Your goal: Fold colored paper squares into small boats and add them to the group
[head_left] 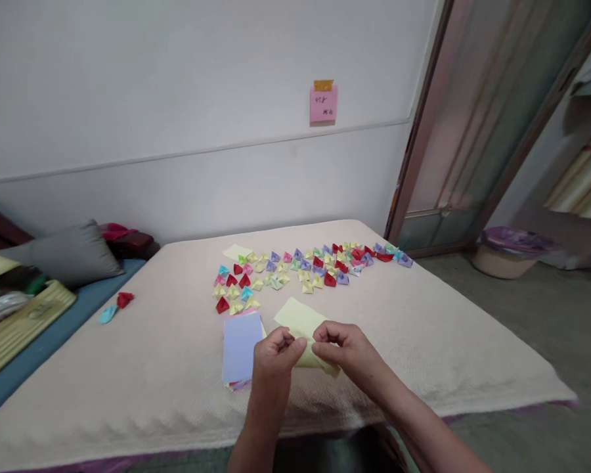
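A pale yellow sheet of paper (301, 319) is pinched between my two hands, near the front edge of the cloth-covered surface. My left hand (277, 355) grips it at the left with thumb and fingers. At the right, my right hand (347, 346) pinches it too, thumb close to the other thumb. A lower corner of the sheet sticks out below my right hand and looks bent. Just left of my left hand lies a stack of coloured paper (242, 348), a lavender sheet on top. Beyond are several small folded paper pieces (305, 266) in rows.
The cream cloth (167, 368) covers the surface. A loose pale yellow sheet (237, 251) lies behind the rows. Red (125, 300) and light blue (108, 314) folded pieces sit at the left. A grey pillow (69, 253) is farther left; a pink note (324, 105) is taped to the wall.
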Motion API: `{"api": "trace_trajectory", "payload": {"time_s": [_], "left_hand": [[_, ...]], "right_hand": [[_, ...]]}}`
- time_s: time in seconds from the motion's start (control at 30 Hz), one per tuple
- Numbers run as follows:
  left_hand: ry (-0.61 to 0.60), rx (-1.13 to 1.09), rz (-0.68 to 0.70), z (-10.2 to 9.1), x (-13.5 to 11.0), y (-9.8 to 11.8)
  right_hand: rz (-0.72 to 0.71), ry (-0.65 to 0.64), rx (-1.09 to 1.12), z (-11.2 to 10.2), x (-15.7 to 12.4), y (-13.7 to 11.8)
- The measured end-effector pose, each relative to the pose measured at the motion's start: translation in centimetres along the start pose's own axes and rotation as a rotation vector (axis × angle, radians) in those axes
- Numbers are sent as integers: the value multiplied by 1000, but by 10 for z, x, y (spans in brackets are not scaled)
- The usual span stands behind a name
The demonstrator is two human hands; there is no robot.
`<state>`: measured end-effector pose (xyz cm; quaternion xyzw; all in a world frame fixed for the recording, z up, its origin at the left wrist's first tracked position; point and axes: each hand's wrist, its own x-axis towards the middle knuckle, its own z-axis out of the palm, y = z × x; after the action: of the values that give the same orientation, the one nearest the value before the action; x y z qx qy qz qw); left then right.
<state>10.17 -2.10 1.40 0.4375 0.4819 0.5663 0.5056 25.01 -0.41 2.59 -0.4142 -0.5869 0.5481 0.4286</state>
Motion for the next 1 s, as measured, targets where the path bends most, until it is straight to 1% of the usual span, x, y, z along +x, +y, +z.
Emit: {"api": "trace_trajectory", "payload": {"time_s": [0.1,0.13,0.2,0.3,0.4,0.5,0.63,0.77,1.0], "left_hand": [[-29,81,24,0,-1,3],[-21,109,35,1,-2,5],[49,147,72,3,-4,7],[206,169,175,7,-9,9],[277,238,310,7,-13,9],[287,333,394,4,-14,8],[287,378,415,1,-13,7],[288,465,468,0,-13,8],[334,585,589,5,-19,12]], "right_hand": [[-8,-14,35,3,0,0],[-11,-13,46,4,0,0],[-21,3,53,6,0,1],[-48,62,20,9,-1,0],[-56,125,-32,14,-4,-3],[-53,144,-66,17,-6,-7],[-81,130,-92,17,-5,-7],[-111,137,-120,17,-5,-2],[-148,226,-130,18,-6,2]]}}
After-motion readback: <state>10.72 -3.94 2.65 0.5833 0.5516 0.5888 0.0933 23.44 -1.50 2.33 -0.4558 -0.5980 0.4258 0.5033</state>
